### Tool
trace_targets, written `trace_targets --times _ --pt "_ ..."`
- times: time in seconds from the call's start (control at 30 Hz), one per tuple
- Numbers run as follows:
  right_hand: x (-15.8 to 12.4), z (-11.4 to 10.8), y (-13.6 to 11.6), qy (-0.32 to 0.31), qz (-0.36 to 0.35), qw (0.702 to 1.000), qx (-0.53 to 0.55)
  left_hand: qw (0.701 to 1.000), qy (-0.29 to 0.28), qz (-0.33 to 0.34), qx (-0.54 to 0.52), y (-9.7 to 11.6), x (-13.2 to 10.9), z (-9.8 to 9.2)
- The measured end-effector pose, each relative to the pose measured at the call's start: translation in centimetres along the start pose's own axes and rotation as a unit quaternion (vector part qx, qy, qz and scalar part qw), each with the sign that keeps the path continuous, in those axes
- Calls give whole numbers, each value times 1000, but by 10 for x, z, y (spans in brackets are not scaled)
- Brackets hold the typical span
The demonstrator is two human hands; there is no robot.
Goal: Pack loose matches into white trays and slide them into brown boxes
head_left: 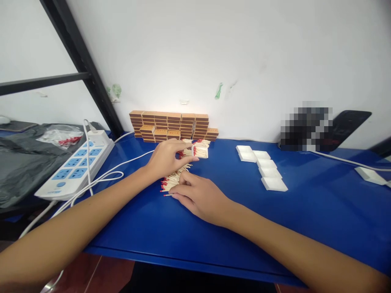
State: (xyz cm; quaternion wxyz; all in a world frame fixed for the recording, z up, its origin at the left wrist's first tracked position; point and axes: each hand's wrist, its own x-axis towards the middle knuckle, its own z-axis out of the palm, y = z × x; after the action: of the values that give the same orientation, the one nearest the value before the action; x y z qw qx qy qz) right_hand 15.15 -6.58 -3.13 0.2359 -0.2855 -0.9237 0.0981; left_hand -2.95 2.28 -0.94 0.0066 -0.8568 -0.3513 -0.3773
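Matchsticks (pixel 174 179) with red heads lay in a loose heap near the middle of the blue desk (pixel 305 219), and both hands were on them. The right hand (pixel 200 197) rested palm down at the near end of the heap, fingers curled over the sticks. The left hand (pixel 166 158) lay on the far end, its fingers stretched toward a small white tray (pixel 200 151) packed with matches; whether it pinched any sticks could not be told. Behind the tray, brown matchboxes (pixel 174 126) stood stacked against the white wall. Off to the right, five empty white trays (pixel 262 167) sat in a slanting row. At the left edge, a white power strip (pixel 77 165) with blue sockets lay with its cables trailing across the desk.
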Motion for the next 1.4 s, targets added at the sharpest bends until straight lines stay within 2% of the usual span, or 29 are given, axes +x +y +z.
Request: trace_targets --times 0.37,0.8,1.0,1.13,1.4 --pt "-3 0 1 19 -20 1000 -13 1000 -6 2 -1 1 0 -1" --pt "-4 -9 -3 2 -92 981 -170 1000 4 14 -2 2 2 -1" --pt "-3 -8 -3 -38 -59 990 -126 1000 0 15 4 2 2 -1" --pt "-3 -5 -1 -33 -26 995 -90 1000 4 12 6 0 1 0" --pt "-3 -4 -1 -18 -21 998 -59 1000 3 9 1 1 2 0"
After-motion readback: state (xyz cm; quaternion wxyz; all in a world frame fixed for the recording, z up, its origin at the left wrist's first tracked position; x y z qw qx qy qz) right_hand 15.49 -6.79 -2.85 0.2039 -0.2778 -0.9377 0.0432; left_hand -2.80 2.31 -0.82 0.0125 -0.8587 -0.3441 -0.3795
